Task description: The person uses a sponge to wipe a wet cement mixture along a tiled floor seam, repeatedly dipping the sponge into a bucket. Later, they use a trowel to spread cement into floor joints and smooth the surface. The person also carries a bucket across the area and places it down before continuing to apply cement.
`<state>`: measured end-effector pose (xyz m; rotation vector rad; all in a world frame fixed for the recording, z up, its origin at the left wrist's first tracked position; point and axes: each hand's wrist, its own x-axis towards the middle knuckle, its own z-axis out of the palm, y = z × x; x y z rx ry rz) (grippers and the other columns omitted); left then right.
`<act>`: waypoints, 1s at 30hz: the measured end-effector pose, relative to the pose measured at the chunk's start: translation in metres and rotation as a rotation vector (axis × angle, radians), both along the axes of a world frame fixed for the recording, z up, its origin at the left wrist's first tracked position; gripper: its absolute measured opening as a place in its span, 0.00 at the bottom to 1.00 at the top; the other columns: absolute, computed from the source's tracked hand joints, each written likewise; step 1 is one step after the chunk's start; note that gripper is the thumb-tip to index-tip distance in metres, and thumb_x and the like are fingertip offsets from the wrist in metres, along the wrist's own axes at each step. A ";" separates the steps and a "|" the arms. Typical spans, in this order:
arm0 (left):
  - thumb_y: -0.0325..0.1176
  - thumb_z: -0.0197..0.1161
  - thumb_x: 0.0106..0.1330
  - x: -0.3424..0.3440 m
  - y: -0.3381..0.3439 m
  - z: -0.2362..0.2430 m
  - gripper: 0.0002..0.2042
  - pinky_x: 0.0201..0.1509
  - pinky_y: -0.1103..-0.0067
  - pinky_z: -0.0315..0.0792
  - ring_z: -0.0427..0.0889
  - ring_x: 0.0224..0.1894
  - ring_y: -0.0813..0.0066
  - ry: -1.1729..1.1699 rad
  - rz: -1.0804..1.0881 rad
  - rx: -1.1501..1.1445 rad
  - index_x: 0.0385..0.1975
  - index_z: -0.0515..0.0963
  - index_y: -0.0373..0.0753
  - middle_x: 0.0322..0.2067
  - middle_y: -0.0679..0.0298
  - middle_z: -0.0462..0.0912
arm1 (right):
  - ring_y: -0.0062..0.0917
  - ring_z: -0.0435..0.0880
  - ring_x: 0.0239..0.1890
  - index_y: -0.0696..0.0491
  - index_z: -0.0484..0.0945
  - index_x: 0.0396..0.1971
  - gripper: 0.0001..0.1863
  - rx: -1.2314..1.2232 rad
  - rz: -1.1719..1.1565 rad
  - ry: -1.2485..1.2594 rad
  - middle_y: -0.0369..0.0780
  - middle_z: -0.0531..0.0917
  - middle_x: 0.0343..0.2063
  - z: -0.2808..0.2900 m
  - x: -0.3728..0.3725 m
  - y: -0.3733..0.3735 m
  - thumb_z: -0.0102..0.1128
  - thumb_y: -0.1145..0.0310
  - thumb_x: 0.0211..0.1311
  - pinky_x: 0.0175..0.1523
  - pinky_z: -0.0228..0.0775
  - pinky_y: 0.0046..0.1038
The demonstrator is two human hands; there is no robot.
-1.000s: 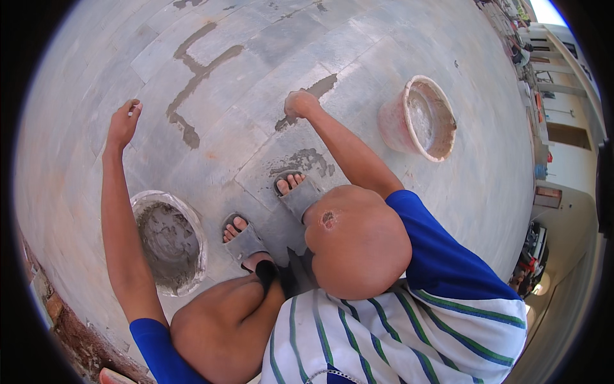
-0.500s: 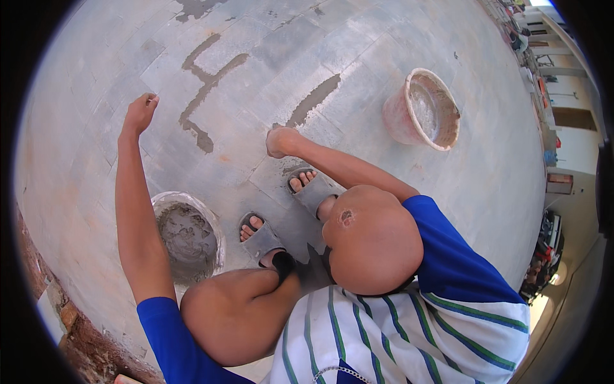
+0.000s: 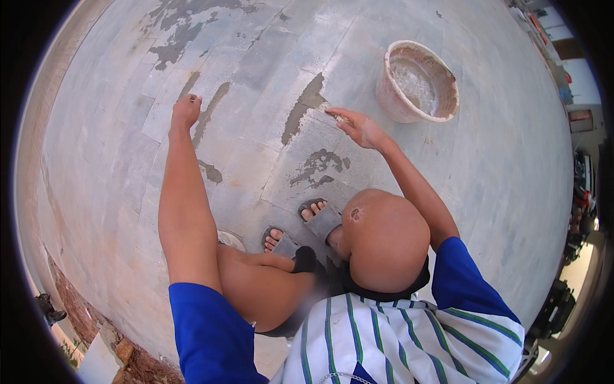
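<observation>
My right hand (image 3: pixel 363 130) is closed around a putty knife (image 3: pixel 337 115), whose pale, smeared blade reaches the right edge of a wet grey mortar patch (image 3: pixel 295 121) on the tiled floor. My left hand (image 3: pixel 186 110) is closed low over the floor, beside a long mortar strip (image 3: pixel 211 114); whatever is in its curled fingers, if anything, is hidden. A smeared mortar patch (image 3: pixel 320 165) lies in front of my right sandal. Further right stands a pinkish bucket (image 3: pixel 391 101) with whitish residue inside.
Another bucket (image 3: pixel 231 240) shows only its rim, mostly hidden behind my left arm and knee. Larger damp grey patches (image 3: pixel 176 41) cover the floor at the far left. Rubble and reddish earth (image 3: pixel 83 313) edge the floor at lower left.
My right hand has moved forward and right, bringing the putty knife into sight. My left hand has shifted right, onto the mortar lines. The view has turned, and the mortar bucket is now mostly hidden.
</observation>
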<state>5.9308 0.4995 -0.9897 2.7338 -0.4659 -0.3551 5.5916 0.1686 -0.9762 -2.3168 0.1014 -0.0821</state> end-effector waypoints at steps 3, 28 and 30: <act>0.48 0.54 0.64 -0.001 0.013 0.022 0.21 0.54 0.72 0.69 0.78 0.50 0.59 0.134 -0.012 -0.167 0.47 0.77 0.36 0.45 0.51 0.80 | 0.39 0.76 0.33 0.40 0.68 0.58 0.22 -0.140 0.089 0.139 0.45 0.77 0.32 -0.016 -0.023 -0.017 0.47 0.73 0.65 0.43 0.68 0.38; 0.49 0.54 0.65 -0.019 0.133 -0.008 0.24 0.37 0.71 0.77 0.78 0.41 0.70 0.239 0.347 -0.078 0.54 0.72 0.38 0.44 0.60 0.78 | 0.54 0.78 0.40 0.52 0.49 0.67 0.37 -0.190 -0.435 0.517 0.57 0.65 0.46 -0.104 0.010 0.132 0.50 0.77 0.56 0.45 0.73 0.44; 0.48 0.55 0.64 -0.021 0.130 -0.010 0.23 0.34 0.73 0.77 0.78 0.35 0.72 0.183 0.336 -0.158 0.51 0.74 0.38 0.38 0.61 0.80 | 0.54 0.78 0.39 0.52 0.49 0.67 0.37 -0.197 -0.431 0.509 0.57 0.66 0.45 -0.111 0.003 0.138 0.50 0.76 0.57 0.44 0.73 0.44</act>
